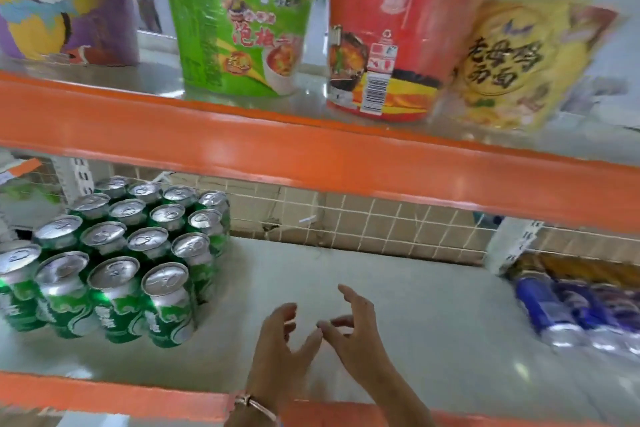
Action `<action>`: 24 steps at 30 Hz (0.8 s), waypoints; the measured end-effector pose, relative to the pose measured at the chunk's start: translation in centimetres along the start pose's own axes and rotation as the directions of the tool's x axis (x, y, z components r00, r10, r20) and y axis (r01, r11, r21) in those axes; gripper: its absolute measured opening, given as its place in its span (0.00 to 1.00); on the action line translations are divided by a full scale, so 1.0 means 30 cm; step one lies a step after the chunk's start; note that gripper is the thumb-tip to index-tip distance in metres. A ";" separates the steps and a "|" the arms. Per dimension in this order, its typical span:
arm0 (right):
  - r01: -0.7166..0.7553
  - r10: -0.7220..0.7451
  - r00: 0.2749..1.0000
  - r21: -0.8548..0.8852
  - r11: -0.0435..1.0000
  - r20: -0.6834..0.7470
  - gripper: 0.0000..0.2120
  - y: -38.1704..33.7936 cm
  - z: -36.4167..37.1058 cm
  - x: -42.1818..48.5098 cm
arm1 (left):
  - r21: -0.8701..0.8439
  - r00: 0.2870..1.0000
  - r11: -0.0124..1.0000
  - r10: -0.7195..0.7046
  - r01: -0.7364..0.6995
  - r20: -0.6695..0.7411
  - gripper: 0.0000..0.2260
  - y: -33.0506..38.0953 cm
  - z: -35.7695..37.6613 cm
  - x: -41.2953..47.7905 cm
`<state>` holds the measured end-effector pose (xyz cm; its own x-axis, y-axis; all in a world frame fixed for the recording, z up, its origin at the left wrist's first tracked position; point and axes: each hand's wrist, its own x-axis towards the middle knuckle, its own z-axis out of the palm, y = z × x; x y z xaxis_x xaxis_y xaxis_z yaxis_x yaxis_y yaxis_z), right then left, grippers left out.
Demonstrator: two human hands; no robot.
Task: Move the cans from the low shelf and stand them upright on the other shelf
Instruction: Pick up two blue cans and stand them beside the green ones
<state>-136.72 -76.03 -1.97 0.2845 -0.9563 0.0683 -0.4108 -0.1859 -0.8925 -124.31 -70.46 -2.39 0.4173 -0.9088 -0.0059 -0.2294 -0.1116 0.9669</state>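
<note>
Two bare hands over the pale grey shelf surface (433,305), both empty: left hand (277,347) with loosely spread fingers, thin bracelet (254,404) at the wrist; right hand (356,329) likewise relaxed and open, fingertips close to the left's. Upright green aluminium cans (114,253) packed in rows at the shelf's left. Blue cans (568,312) lying at far right, blurred. Above, behind the orange shelf rail (311,152): green noodle cup (239,21), red noodle cup (388,42).
</note>
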 end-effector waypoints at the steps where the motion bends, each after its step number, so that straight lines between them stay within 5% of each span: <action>1: -0.018 0.018 0.999 -0.009 1.000 -0.042 0.30 0.019 -0.064 -0.020 | -0.004 0.999 1.000 0.004 -0.004 0.038 0.24 0.020 0.043 0.002; 6: -0.062 0.049 0.979 -0.057 0.997 -0.200 0.29 0.097 -0.345 -0.158 | -0.042 0.979 0.996 0.086 -0.079 0.184 0.35 0.131 0.278 -0.050; 13: -0.127 0.080 0.912 -0.092 0.988 -0.401 0.28 0.218 -0.704 -0.401 | -0.053 0.912 0.983 0.183 -0.176 0.366 0.37 0.277 0.628 -0.252; 24: -0.334 0.307 0.852 0.011 0.942 -0.424 0.29 0.377 -1.162 -0.820 | -0.143 0.792 0.975 0.221 -0.169 0.569 0.42 0.407 1.099 -0.638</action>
<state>-178.55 -62.49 1.79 -0.2511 -0.9676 -0.0266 -0.4731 0.1467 -0.8687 -164.10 -67.70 1.12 -0.2201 -0.9734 0.0639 -0.1690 0.1025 0.9803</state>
